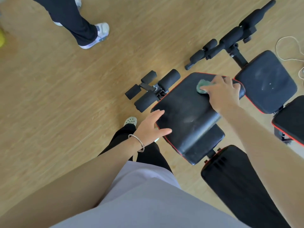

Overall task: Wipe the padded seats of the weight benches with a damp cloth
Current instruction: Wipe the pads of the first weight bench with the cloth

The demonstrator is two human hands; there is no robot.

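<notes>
A black padded seat [185, 112] with red piping belongs to the nearer weight bench in the middle of the view. At its far end my right hand [222, 91] presses a small green cloth [203, 86] onto the pad, fingers curled over it. My left hand [151, 127], with a bracelet on the wrist, rests with straight fingers on the seat's near left edge. The bench's black backrest [238, 183] runs toward the lower right. A second bench's seat [266, 81] lies to the right, with pale smears on it.
Black foam leg rollers [154, 89] stick out at the seat's far left; a second roller bar [227, 38] lies beyond. Another person's legs and sneakers [97, 35] stand at top left on the wooden floor. A white cord [289, 46] lies at the right edge.
</notes>
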